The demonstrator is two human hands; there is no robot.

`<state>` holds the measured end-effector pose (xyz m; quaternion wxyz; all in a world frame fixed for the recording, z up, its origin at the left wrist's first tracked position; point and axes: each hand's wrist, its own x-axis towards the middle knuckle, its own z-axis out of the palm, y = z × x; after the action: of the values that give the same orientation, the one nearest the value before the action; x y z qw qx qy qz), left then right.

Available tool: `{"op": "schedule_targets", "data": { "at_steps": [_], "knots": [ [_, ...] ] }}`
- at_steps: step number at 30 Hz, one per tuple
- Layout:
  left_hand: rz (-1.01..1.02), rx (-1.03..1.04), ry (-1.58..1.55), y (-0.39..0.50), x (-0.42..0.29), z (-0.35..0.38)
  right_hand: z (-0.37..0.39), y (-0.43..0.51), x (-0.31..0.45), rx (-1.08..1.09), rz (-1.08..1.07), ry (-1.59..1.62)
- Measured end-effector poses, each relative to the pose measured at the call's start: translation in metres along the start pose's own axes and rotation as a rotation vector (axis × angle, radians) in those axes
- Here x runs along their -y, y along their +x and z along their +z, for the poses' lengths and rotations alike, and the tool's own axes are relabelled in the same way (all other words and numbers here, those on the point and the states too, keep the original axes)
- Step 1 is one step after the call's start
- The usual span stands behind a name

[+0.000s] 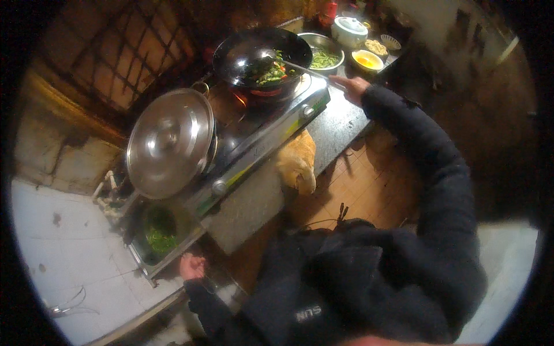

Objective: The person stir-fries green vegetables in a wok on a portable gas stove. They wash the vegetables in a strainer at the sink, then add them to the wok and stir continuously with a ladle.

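Observation:
My right hand [352, 88] grips the handle of a metal cooking spatula [303, 69], whose far end is in a black wok [233, 52] at the top centre. Green vegetables with red pieces [272, 72] lie in the wok, which stands over a lit burner of a gas stove [259, 151]; an orange flame shows below it. My left hand [191, 266] is low at the left, by the near edge of a sink [149, 277] that has green leaves [161, 240] in it. Its fingers look curled, and nothing is seen in them.
A large metal lid [171, 142] covers a second pot on the stove. Behind the counter [346, 116] edge stand a metal bowl [344, 58] of green vegetables, a bowl [368, 67] of yellow liquid and a lidded white pot [349, 36]. A yellowish cloth [298, 160] hangs at the counter's front.

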<state>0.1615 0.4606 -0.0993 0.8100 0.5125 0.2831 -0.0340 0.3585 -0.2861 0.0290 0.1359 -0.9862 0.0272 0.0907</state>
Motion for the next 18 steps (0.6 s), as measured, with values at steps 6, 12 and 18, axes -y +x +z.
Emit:
{"op": "schedule_targets", "data": {
  "at_steps": [6,12,18],
  "knots": [
    [-0.023,-0.089,-0.018,0.007,0.014,0.024,-0.014,-0.008,0.015,-0.137,0.07,0.351],
    [0.04,-0.088,0.007,-0.005,0.017,0.074,-0.038,-0.021,-0.006,0.276,0.068,0.9],
    [0.059,-0.186,-0.082,-0.014,0.019,0.119,-0.047,-0.002,-0.007,0.116,-0.11,0.696]
  ]
}}
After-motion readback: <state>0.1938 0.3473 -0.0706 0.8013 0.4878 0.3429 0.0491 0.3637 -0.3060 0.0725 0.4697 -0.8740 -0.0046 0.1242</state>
